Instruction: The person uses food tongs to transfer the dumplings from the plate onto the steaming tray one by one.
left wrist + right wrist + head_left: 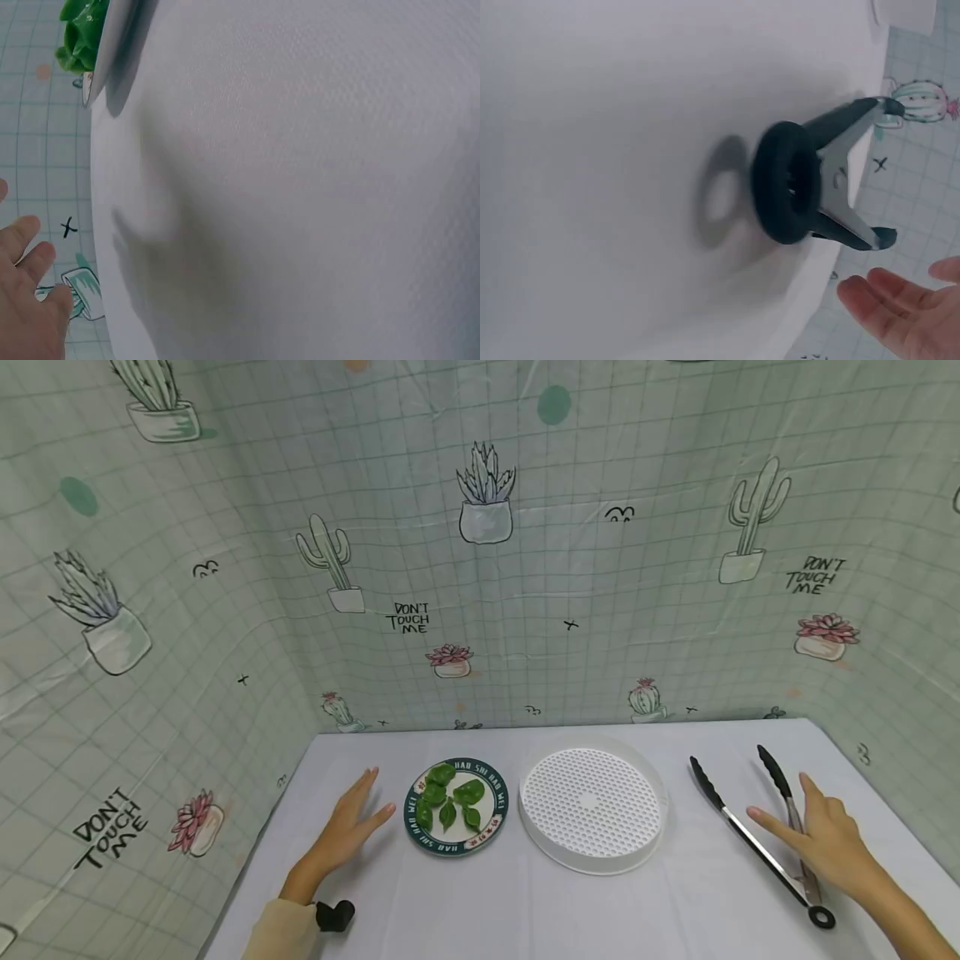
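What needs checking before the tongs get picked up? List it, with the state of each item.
1. Right hand free: ok. Its fingers are straight, lying over the tongs, gripping nothing.
2. Tongs reachable: ok. They lie flat on the table, arms spread, ring end nearest the person.
3. Left hand clear of the plate: ok. It rests open beside the plate, not on it.
4. Green dumplings on the plate: ok. Several sit grouped inside the rim.
5. White perforated tray ready: ok. Nothing lies in it, and it stands between plate and tongs.
6. Tongs' lock released: cannot tell beyond the arms standing apart.
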`<state>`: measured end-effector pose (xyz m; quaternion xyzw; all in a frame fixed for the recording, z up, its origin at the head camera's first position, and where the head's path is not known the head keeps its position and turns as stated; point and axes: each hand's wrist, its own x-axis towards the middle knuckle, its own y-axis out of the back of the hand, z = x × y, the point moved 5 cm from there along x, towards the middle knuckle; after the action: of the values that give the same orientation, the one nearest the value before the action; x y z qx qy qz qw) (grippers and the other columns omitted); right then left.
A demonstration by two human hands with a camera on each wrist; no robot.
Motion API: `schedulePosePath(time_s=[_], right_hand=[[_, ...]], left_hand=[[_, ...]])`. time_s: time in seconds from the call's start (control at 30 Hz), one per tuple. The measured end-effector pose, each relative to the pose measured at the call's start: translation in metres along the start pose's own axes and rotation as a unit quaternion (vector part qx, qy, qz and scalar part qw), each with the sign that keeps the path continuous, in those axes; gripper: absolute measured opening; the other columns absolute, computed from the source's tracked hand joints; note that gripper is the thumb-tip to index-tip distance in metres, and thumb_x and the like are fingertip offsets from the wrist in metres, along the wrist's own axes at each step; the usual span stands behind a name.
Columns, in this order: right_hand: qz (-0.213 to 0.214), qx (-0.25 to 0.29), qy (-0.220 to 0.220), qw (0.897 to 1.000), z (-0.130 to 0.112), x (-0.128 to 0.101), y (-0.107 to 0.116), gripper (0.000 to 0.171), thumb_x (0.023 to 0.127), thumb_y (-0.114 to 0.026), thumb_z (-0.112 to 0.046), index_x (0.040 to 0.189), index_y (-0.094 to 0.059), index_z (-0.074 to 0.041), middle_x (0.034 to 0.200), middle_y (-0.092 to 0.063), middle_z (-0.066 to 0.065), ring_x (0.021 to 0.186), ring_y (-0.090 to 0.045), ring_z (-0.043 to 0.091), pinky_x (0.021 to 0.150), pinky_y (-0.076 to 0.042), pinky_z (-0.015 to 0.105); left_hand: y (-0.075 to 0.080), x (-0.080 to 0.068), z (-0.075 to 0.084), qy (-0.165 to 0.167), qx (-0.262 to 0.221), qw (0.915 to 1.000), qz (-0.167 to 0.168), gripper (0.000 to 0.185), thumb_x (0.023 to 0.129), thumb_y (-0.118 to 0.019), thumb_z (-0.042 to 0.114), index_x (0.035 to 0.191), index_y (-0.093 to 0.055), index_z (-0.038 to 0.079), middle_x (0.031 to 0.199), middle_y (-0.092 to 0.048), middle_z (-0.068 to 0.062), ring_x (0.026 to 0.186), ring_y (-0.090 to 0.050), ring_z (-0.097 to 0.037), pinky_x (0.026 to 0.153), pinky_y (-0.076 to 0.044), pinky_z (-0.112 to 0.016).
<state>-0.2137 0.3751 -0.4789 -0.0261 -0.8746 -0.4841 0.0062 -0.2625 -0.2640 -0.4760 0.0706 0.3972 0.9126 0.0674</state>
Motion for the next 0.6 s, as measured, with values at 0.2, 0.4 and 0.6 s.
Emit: schedulePosePath(time_s=[0.2,0.4,0.6], right_hand=[[-0.019,0.023,-0.022,0.999,0.006,0.002,-0.008,0.107,0.098,-0.053,-0.052,0.141,0.004,0.029,0.122,-0.020,0.063,0.110,-0.030,0.075,0.083,-0.035,0.081],[-0.026,0.037,-0.018,0.999,0.009,0.006,-0.015,0.109,0.097,-0.058,-0.049,0.137,0.002,0.033,0.116,-0.026,0.066,0.071,-0.064,0.049,0.074,-0.055,0.062],[-0.035,0.011,-0.029,0.999,0.008,0.008,-0.019,0.114,0.095,-0.060,-0.053,0.136,0.001,0.035,0.123,-0.020,0.065,0.101,-0.048,0.068,0.084,-0.047,0.070]], left_hand=[[-0.009,0.003,-0.005,0.014,-0.042,0.9990,-0.010,0.079,0.101,-0.055,0.039,0.158,-0.016,0.001,0.162,-0.014,-0.025,0.148,-0.010,-0.046,0.116,-0.009,-0.065],[-0.019,0.007,-0.008,0.031,-0.060,0.9975,-0.018,0.078,0.101,-0.055,0.040,0.159,-0.017,0.004,0.161,-0.018,-0.025,0.147,-0.013,-0.046,0.115,-0.013,-0.065],[-0.030,0.010,-0.004,0.008,-0.091,0.9954,-0.029,0.073,0.102,-0.056,0.031,0.158,-0.019,0.000,0.159,-0.023,-0.028,0.143,-0.025,-0.047,0.114,-0.026,-0.060]])
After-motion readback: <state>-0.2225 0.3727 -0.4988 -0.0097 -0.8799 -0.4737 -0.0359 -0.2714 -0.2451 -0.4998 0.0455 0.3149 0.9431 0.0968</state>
